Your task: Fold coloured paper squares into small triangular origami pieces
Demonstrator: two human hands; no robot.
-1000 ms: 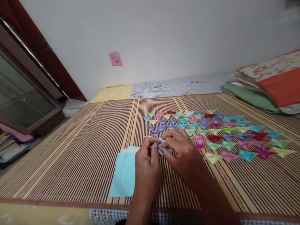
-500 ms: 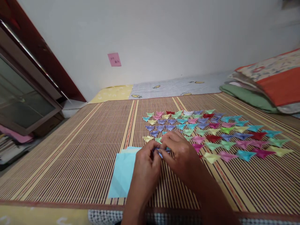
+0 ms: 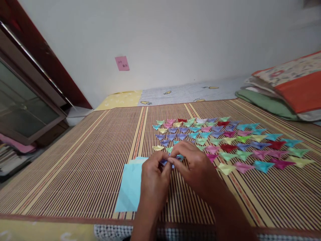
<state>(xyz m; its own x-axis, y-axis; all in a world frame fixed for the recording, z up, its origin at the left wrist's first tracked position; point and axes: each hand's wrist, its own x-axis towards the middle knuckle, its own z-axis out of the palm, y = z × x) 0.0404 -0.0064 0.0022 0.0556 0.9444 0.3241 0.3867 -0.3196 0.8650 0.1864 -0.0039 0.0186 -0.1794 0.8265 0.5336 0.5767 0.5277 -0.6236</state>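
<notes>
Between my fingertips is a small folded blue-purple paper (image 3: 164,162), mostly hidden by them. My left hand (image 3: 154,174) pinches it from the left, and my right hand (image 3: 192,160) pinches it from the right, with the fingertips of both touching or nearly so. Light blue paper sheets (image 3: 129,187) lie in a stack just left of my left hand. Beyond and to the right of my hands, rows of small folded paper shapes (image 3: 242,155) in many colours rest on the striped mat (image 3: 82,167). Some of these shapes are partly covered by my right hand.
A pile of folded cloth and cushions (image 3: 298,90) sits at the right back. Behind the mat, a white wall carries a pink note (image 3: 122,63). At the left stand a glass-fronted cabinet (image 3: 25,107) and some stacked items below it.
My left hand has shifted slightly left and turned a little. Both sets of fingertips have changed their pinch on the blue-purple paper, which is still held.
</notes>
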